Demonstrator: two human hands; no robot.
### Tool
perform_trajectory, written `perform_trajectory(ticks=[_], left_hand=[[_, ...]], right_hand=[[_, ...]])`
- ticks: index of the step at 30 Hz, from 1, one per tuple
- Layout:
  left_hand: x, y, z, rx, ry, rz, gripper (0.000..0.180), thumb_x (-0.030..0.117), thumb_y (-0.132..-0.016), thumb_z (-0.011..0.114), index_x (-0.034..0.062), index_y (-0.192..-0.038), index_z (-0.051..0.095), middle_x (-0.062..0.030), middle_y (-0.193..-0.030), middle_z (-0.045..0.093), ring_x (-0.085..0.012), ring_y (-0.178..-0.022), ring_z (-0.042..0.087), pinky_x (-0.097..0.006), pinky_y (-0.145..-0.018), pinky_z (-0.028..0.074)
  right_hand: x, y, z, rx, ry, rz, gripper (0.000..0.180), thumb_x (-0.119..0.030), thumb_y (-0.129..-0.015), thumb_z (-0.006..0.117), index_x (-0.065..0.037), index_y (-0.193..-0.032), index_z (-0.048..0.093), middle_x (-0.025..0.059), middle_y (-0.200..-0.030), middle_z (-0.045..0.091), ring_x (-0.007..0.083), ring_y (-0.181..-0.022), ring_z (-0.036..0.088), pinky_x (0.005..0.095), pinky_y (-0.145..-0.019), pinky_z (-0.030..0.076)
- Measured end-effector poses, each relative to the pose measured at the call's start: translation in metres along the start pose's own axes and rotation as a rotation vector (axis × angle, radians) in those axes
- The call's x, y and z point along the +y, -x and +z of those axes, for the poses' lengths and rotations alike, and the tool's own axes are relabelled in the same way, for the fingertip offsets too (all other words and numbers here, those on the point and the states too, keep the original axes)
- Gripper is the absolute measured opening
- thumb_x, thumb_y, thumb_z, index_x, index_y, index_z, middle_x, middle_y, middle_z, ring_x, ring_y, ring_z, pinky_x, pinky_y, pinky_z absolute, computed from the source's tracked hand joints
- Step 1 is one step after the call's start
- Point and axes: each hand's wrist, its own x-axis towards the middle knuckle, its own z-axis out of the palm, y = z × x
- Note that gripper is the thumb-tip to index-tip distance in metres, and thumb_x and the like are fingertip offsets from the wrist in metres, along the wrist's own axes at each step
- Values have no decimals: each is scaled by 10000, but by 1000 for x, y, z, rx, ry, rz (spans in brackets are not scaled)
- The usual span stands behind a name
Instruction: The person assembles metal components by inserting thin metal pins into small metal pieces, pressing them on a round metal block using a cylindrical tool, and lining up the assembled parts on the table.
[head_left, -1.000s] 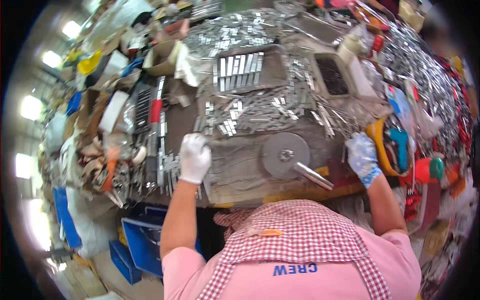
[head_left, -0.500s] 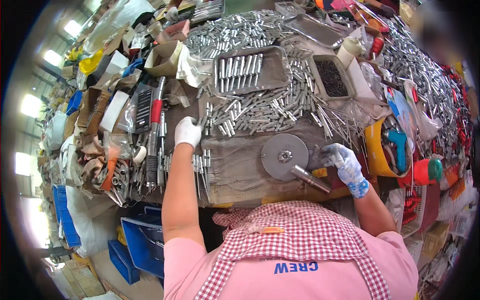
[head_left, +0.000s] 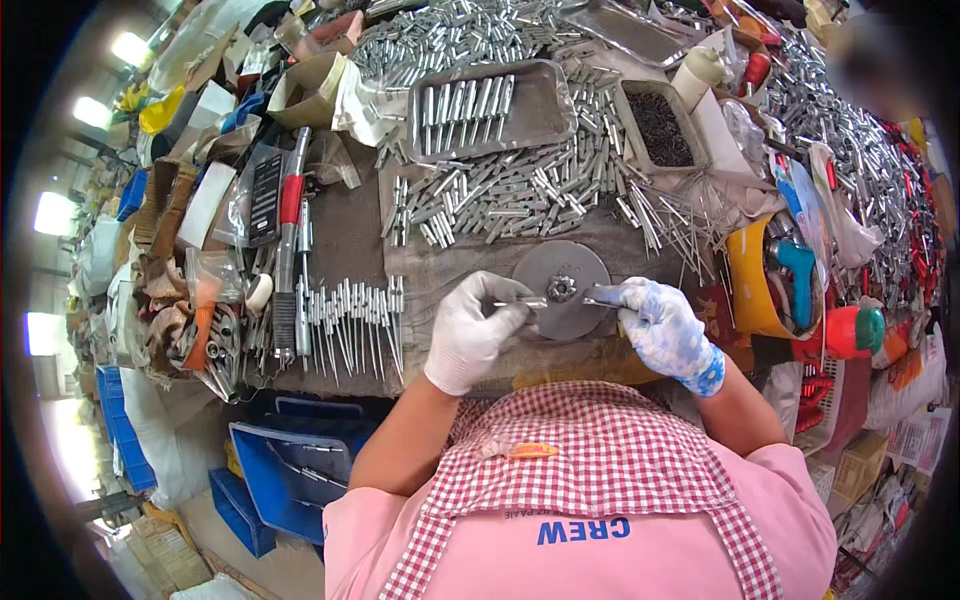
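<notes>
Thin silver metal pin [head_left: 520,301] over round grey metal disc [head_left: 560,289] on worktop [head_left: 350,235]; we pinch it in left hand [head_left: 470,330] fingers. Right hand [head_left: 662,330] fingers grasp second pin at disc's right edge.

We count two gloved hands, left [head_left: 470,330] and right [head_left: 662,328]; one round metal disc [head_left: 560,290]; two metal trays [head_left: 545,105] [head_left: 632,95]; one blue crate [head_left: 290,475]; metal pins [head_left: 520,185] too many to count.

A plain white glove covers the left hand [head_left: 470,335], a blue-speckled white one the right hand [head_left: 665,330]; pink short sleeves, red-checked apron.
</notes>
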Motion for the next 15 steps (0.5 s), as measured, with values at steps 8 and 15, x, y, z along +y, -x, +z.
perform_trajectory(ticks=[8,15], left_hand=[[-20,21,13,5,9,115,104,-29,-919,618,-5,-978,537,-139,-1008,669,-182,-855,685,-303,-749,591],[-20,19,14,-15,-677,533,158,-58,-823,664,-8,-973,663,-124,-920,686,-203,-801,697,-308,-709,556]], right_hand=[[-22,-4,20,-12,269,-237,229,-29,-811,698,-64,-1035,728,99,-859,674,296,-749,676,374,-719,546],[-18,-3,18,-83,475,-234,180,-121,-826,687,-95,-1000,723,86,-837,655,298,-732,674,394,-631,545]])
